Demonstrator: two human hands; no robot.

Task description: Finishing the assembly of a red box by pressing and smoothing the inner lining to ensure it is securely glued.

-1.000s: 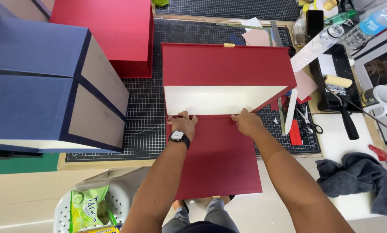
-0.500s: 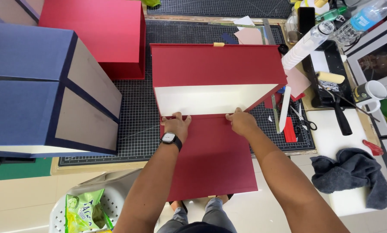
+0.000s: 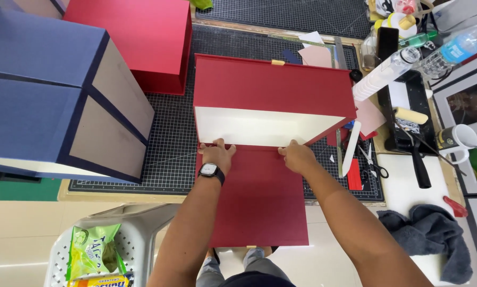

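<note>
A large dark red box lies on a black gridded cutting mat, its white interior facing me. Its red flap hangs out over the table edge toward my lap. My left hand, with a black watch on the wrist, presses flat on the flap at the hinge crease, left side. My right hand presses the same crease further right. Neither hand grips anything; the fingers lie spread against the red cover.
Stacked dark blue boxes stand at the left and another red box at the back. To the right are scissors, a white bone folder, a glue roller tray, a mug, bottles and a grey cloth. A plastic stool with snack bags stands below left.
Both hands stay pressed on the crease; the right hand has slid slightly along it. The view has shifted a little.
</note>
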